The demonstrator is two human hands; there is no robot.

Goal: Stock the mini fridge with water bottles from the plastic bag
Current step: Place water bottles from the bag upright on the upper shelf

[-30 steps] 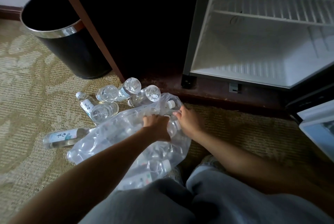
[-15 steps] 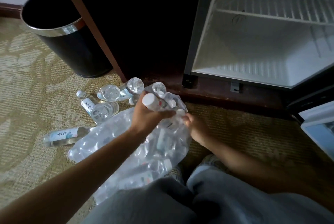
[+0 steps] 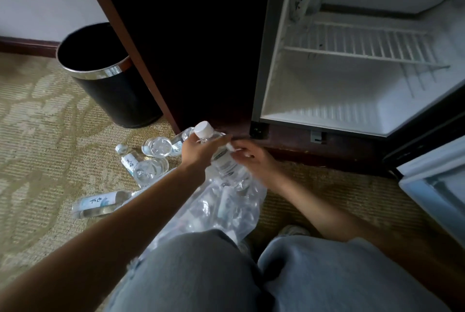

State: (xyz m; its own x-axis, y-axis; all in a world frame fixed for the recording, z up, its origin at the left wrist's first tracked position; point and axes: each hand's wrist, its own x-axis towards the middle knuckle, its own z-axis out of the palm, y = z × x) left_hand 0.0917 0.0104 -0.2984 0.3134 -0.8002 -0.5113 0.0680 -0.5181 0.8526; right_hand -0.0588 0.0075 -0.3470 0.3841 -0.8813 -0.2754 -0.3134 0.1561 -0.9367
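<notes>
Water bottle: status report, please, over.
Left hand grips water bottle at plastic bag. Right hand alongside, grip unclear. Mini fridge open; nothing in the way.

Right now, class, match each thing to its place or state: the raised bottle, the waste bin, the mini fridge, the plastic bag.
1 raised bottle
2 waste bin
3 mini fridge
4 plastic bag

A door open
B gripped by the left hand
C crumpled on the carpet
D standing left of the dark cabinet

Pairs: 1-B, 2-D, 3-A, 4-C
</notes>
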